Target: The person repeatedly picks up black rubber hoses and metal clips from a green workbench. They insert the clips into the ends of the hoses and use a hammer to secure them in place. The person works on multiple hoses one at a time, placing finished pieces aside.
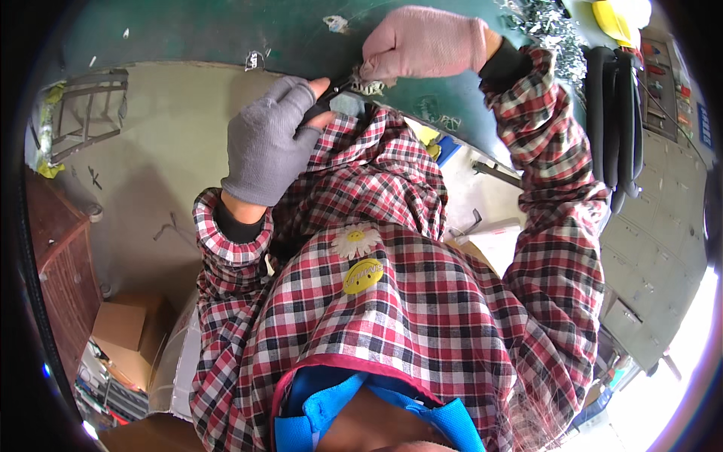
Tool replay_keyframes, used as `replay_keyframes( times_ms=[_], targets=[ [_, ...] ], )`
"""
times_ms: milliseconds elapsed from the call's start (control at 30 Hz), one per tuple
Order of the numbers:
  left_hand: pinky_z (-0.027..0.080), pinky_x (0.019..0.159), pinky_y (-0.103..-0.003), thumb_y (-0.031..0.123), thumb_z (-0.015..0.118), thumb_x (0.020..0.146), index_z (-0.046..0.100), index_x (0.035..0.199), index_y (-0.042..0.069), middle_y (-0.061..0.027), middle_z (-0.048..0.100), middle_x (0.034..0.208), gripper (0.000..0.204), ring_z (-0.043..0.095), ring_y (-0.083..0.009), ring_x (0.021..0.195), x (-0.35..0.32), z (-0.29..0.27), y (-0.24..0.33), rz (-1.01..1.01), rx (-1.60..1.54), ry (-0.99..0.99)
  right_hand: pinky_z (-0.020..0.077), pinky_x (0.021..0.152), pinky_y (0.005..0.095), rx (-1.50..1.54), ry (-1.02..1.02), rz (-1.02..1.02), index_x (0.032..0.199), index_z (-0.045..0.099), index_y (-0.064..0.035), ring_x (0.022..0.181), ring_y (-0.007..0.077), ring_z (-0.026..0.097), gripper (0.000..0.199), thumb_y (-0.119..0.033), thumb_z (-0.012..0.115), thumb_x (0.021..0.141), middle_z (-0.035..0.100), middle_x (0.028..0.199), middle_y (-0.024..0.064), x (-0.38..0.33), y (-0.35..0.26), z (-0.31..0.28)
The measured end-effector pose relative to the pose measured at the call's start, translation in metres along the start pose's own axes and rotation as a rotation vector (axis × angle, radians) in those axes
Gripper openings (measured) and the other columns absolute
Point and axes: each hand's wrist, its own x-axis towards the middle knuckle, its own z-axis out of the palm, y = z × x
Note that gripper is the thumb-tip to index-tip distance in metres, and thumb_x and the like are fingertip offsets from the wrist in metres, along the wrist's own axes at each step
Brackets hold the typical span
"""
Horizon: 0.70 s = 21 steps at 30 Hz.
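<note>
My left hand [267, 139], in a grey glove with bare fingertips, is closed around a small slim black part [331, 92]. This part points up and right toward my right hand [423, 44], which wears a pink glove and is raised over the table's edge. Its fingers are pinched together at the black part's far end. A pale, ragged-looking bit [369, 87] shows just below those fingers; whether it is held or belongs to the glove is unclear. Beneath both hands lies the lap of my red, white and black checked smock [376, 151].
A green table [188, 30] spans the far side, with small scraps [256, 60] on it. Many small black-and-silver pieces [546, 30] are heaped at its right. A black chair [614, 113] and grey lockers [655, 248] stand right; a metal frame [90, 113] and cardboard box [124, 328] left.
</note>
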Motion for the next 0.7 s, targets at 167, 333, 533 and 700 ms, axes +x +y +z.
replay_keyframes(
  times_ms=[167, 333, 533, 700],
  targets=[
    [0.054, 0.075, -0.036, 0.008, 0.076, 0.084, 0.069, 0.117, 0.006, -0.0155, 0.07, 0.107, 0.034, 0.069, -0.0324, 0.088, -0.012, -0.015, 0.004, 0.049, 0.061, 0.0, 0.0499, 0.061, 0.0296, -0.029, 0.051, 0.218, 0.09, 0.075, -0.0041, 0.062, 0.0121, 0.06, 0.04, -0.042, 0.063, 0.098, 0.068, 0.072, 0.0025, -0.047, 0.029, 0.002],
    [0.041, 0.105, -0.031, -0.001, 0.06, 0.093, 0.057, 0.137, -0.001, -0.0093, 0.061, 0.129, 0.045, 0.056, -0.0202, 0.118, -0.066, -0.07, -0.006, -0.262, -0.285, 0.005, 0.0562, 0.072, 0.0394, -0.226, 0.657, 0.371, 0.086, 0.077, -0.0133, 0.075, 0.0284, 0.07, 0.024, -0.036, 0.069, 0.085, 0.074, 0.081, 0.0071, -0.09, 0.054, 0.023],
    [0.05, 0.085, -0.028, 0.01, 0.064, 0.09, 0.058, 0.129, -0.004, -0.015, 0.061, 0.118, 0.041, 0.061, -0.0158, 0.094, -0.094, -0.218, 0.012, -0.049, -0.258, -0.065, 0.0505, 0.082, 0.0478, -0.174, 1.415, -0.268, 0.114, 0.061, -0.0065, 0.094, 0.0395, 0.06, 0.055, -0.031, 0.082, 0.069, 0.062, 0.099, 0.0152, -0.037, -0.002, 0.101],
    [0.05, 0.07, -0.02, 0.028, 0.071, 0.092, 0.045, 0.123, -0.006, -0.0189, 0.059, 0.111, 0.052, 0.062, -0.0178, 0.084, -0.015, -0.282, 0.026, 0.137, -0.823, -0.279, 0.0445, 0.099, 0.0467, -0.199, 1.25, -0.532, 0.119, 0.055, -0.0068, 0.096, 0.0381, 0.063, 0.071, -0.042, 0.083, 0.064, 0.061, 0.101, 0.0164, -0.015, -0.096, 0.138]
  ],
)
